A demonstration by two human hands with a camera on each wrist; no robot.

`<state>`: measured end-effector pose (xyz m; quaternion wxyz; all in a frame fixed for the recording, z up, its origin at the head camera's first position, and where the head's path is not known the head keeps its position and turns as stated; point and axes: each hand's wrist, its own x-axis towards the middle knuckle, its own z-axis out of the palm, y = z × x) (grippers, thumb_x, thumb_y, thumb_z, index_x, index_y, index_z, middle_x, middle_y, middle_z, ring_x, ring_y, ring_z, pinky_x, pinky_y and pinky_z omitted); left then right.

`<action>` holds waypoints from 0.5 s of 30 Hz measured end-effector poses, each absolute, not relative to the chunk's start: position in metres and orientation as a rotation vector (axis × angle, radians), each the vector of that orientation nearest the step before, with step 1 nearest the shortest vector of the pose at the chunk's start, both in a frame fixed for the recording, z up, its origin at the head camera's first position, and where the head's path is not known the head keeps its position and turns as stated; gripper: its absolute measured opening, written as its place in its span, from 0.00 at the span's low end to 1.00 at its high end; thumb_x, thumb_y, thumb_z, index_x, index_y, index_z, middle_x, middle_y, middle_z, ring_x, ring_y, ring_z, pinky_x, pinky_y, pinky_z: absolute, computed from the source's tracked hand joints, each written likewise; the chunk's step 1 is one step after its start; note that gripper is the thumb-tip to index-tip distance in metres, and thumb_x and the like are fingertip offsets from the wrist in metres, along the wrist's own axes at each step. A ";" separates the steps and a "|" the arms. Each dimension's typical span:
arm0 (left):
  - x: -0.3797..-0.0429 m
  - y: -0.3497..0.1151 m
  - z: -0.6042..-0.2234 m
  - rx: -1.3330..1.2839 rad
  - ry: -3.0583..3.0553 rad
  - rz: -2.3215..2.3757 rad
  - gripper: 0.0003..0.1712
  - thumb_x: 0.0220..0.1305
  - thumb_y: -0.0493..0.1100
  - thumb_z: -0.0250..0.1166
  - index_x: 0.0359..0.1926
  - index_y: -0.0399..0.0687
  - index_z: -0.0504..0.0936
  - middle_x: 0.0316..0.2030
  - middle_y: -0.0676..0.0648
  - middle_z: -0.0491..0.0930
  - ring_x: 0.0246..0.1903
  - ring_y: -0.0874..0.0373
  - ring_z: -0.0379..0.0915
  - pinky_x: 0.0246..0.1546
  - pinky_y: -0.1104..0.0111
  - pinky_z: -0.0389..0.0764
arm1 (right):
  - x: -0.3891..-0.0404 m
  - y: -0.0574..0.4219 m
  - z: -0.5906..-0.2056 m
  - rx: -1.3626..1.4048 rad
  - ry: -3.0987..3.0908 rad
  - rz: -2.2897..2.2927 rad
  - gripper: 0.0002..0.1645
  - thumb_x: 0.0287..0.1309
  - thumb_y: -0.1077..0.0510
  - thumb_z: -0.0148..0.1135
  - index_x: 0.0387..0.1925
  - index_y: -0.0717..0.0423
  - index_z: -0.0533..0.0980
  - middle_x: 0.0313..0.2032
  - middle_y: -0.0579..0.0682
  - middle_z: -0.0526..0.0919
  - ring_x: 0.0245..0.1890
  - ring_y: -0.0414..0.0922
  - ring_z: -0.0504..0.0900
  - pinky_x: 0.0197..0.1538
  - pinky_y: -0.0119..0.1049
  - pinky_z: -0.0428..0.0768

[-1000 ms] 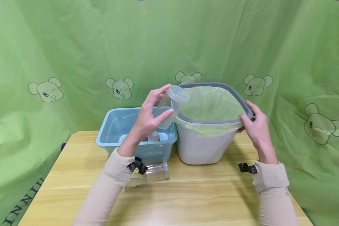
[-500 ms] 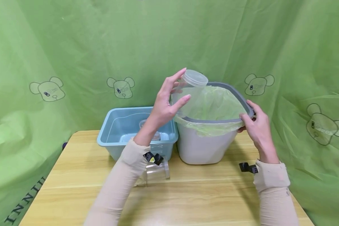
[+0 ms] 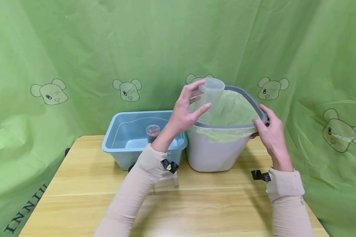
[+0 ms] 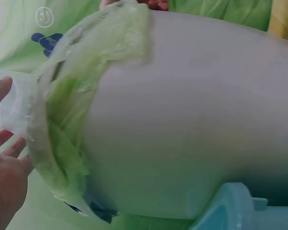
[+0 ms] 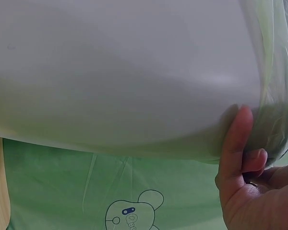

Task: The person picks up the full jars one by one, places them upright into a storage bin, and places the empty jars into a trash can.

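Observation:
In the head view my left hand (image 3: 190, 105) grips a clear plastic jar (image 3: 212, 95), thumb on the near side and fingers on the far side. The jar's translucent round end faces up, and it overlaps the left part of the bin's mouth. My right hand (image 3: 270, 131) pinches the dark grey rim (image 3: 250, 97) of a white trash bin (image 3: 213, 153), thumb on top. A light green bag (image 3: 237, 107) lines the bin and folds over its edge. From the right wrist, fingers (image 5: 237, 139) show against the bin's outer wall.
A light blue tub (image 3: 112, 131) stands left of the bin, holding a small clear cup (image 3: 153, 130) with dark contents. In front of the tub lies another clear container (image 3: 167, 179), partly hidden by the left sleeve. Green cloth (image 3: 166, 42) hangs behind the wooden table (image 3: 213, 204).
My left hand has carried the jar from above the tub rightward over the bin, rising and then dipping slightly, and the jar stands more upright. My right hand stays on the rim.

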<state>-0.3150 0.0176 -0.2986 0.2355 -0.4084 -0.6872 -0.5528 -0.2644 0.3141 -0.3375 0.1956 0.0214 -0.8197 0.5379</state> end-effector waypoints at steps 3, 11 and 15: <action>-0.316 0.019 -0.303 -1.106 -1.924 -1.463 0.39 0.67 0.40 0.71 0.74 0.49 0.63 0.69 0.42 0.65 0.63 0.50 0.77 0.65 0.69 0.77 | -0.264 0.314 -0.337 0.051 -2.298 1.504 0.40 0.70 0.61 0.53 0.81 0.53 0.56 0.50 0.54 0.75 0.20 0.39 0.81 0.25 0.36 0.87; -0.320 0.018 -0.314 -1.052 -2.028 -1.386 0.39 0.65 0.43 0.73 0.72 0.50 0.65 0.67 0.43 0.69 0.59 0.51 0.80 0.60 0.71 0.80 | -0.266 0.315 -0.338 0.049 -2.307 1.496 0.40 0.71 0.60 0.52 0.81 0.53 0.55 0.48 0.51 0.75 0.21 0.39 0.81 0.25 0.36 0.87; -0.320 0.016 -0.318 -1.023 -2.097 -1.345 0.38 0.64 0.46 0.74 0.70 0.51 0.65 0.68 0.46 0.69 0.58 0.52 0.81 0.62 0.68 0.79 | -0.267 0.315 -0.338 0.048 -2.305 1.498 0.40 0.71 0.60 0.52 0.81 0.53 0.55 0.47 0.51 0.75 0.21 0.39 0.81 0.25 0.36 0.87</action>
